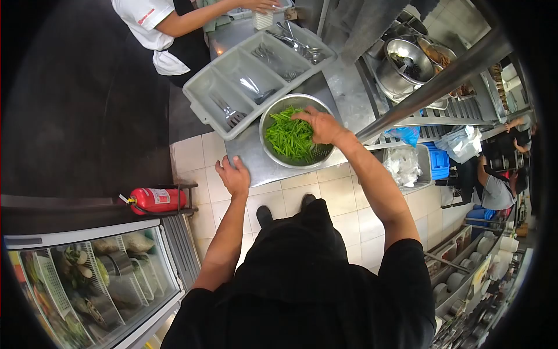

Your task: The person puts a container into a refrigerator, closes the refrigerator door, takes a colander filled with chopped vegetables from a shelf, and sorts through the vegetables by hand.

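Observation:
A round metal bowl (271, 152) holds cut green stalks (288, 134) and stands on the steel table (256, 171). My right hand (319, 125) reaches over the bowl's right side, its fingers bent down at the greens; what its fingertips hold, if anything, is hidden. At the table's front left corner rests my left hand (233, 175), fingers apart, holding nothing. Just behind the bowl lies a grey divided tray (195, 87) with forks, spoons and other cutlery in its compartments.
Another person in a white shirt (145, 23) stands at the back left, a hand over a white container. A metal post (430, 87) slants at the right, before racks with pots. A fire extinguisher (157, 199) and glass-door fridge (104, 279) are at left. More people are far right.

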A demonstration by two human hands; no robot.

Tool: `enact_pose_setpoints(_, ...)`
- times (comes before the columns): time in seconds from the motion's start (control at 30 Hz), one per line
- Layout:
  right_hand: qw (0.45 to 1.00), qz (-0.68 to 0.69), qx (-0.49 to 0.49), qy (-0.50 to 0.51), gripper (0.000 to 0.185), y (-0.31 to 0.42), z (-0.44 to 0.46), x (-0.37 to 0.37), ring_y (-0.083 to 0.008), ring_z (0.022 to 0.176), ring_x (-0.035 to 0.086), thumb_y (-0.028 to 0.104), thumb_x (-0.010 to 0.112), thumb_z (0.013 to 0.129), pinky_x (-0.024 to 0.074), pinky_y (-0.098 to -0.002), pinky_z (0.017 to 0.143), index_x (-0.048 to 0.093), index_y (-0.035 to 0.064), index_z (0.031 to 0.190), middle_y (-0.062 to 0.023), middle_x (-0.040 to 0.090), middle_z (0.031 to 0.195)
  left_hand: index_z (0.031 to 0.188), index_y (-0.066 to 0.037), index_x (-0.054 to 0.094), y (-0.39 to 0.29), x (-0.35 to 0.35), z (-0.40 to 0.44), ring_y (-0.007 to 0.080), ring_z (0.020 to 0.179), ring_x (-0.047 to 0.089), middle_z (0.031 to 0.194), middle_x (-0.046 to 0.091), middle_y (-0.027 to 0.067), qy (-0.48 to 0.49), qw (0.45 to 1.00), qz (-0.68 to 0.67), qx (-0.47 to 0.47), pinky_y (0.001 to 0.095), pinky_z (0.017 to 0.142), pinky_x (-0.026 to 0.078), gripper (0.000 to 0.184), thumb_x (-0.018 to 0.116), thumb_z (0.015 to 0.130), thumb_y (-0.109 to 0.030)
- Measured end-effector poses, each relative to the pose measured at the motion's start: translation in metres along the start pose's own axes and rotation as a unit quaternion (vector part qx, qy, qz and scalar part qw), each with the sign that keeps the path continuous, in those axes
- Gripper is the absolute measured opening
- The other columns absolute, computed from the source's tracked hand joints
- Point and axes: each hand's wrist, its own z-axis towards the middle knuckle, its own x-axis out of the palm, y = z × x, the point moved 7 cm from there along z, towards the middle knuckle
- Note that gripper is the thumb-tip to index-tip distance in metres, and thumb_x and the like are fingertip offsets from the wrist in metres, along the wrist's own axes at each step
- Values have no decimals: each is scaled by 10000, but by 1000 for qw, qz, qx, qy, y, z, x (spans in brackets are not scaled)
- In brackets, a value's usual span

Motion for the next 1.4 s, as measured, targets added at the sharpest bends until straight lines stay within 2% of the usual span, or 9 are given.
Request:
enact_pose_setpoints(0.17,997,23,-63,26,587,15,9,-22,-319,1077,601,19,742,606,501,-392,906,622,195,1153,-124,549,1244,1302,9,475,-1,-1,1,478,1250,400,1398,314,330,4,1000,1,-3,503,1040,355,525,473,946,-376)
enact_pose_setpoints(0.3,994,85,-62,28,533,19,17,-25,-335,1169,546,17,750,603,464,-382,981,652,152,1109,-160,508,1306,1304,5,474,-1,-1,1,479,1250,399,1399,315,327,6,1000,3,-7,504,1039,356,523,474,945,-377)
enact_pose_setpoints(0.4,991,116,-57,30,645,29,22,-16,-353,1256,479,92,797,600,435,-387,1027,606,170,1211,-187,464,1368,1311,0,473,-1,-1,1,468,1256,401,1405,320,312,9,1000,8,-14,493,1044,357,538,464,947,-397)
enact_pose_setpoints(0.57,983,-143,85,73,1061,52,18,33,-433,1359,329,257,877,537,389,-486,1068,342,228,1452,-257,326,1475,1310,-4,476,0,-1,1,459,1259,406,1412,323,298,1,1000,13,-8,484,1044,361,547,458,949,-413)
enact_pose_setpoints(0.6,988,-141,63,15,1031,53,20,35,-453,1285,417,225,864,551,435,-513,1007,342,209,1440,-254,393,1413,1309,-5,477,1,-1,2,457,1261,405,1413,324,297,4,1000,9,-8,483,1045,361,544,462,948,-411)
enact_pose_setpoints(0.8,997,-43,28,52,830,32,34,16,-397,1070,581,172,833,569,492,-503,879,477,179,1318,-162,538,1207,1310,-8,476,0,-1,1,450,1266,403,1421,321,290,10,1000,2,-24,480,1045,361,538,469,946,-403)
enact_pose_setpoints(0.93,996,-9,10,92,750,53,29,-2,-367,1142,547,159,828,571,448,-528,952,533,153,1261,-150,554,1188,1308,-7,477,-2,-3,-1,451,1260,410,1422,322,287,11,1000,5,-24,480,1040,365,536,469,944,-400)
enact_pose_setpoints(1.1,986,-160,-37,-2,674,72,48,49,-313,1182,513,242,843,574,276,-569,1085,590,152,1193,-126,580,1175,1305,-7,476,3,0,1,464,1249,414,1420,312,296,6,1000,4,-11,491,1038,362,528,469,944,-392)
enact_pose_setpoints(1.4,986,26,-157,-52,259,65,43,-7,-249,1042,555,100,758,617,342,-465,1015,622,150,833,-28,622,907,1308,-18,469,2,-1,1,468,1244,415,1428,288,307,11,1000,-1,-18,498,1034,361,520,465,947,-392)
